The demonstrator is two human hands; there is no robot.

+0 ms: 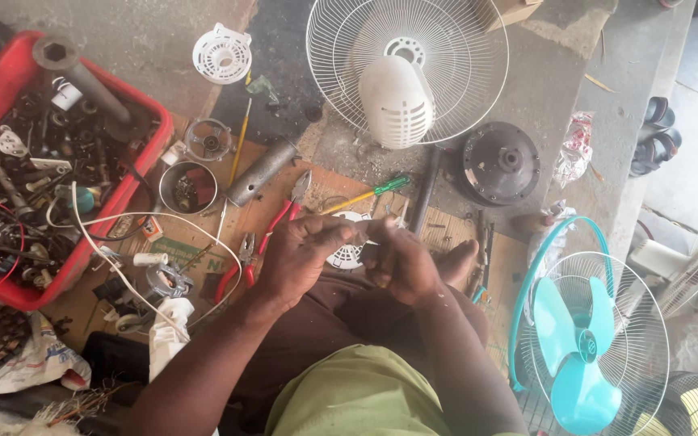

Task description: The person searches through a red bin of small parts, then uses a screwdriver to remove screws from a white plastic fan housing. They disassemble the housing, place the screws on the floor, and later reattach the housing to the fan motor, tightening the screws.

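My left hand (304, 258) and my right hand (401, 262) meet over my lap, fingers curled together around a small dark part (371, 252) that is mostly hidden. Just beyond them a white round plastic fan piece (347, 254) lies on the cardboard. Red-handled pliers (272, 230) lie just left of my left hand, and a screwdriver with a green and yellow handle (369, 194) lies beyond the hands.
A red crate (127, 198) of metal parts and wires sits at left. A white fan guard (462, 73) with a white motor cover (397, 101) lies ahead, a dark round motor (500, 164) to its right. A teal-bladed fan (579, 347) stands at right. A metal cup (187, 187) and grey tube (262, 172) lie nearby.
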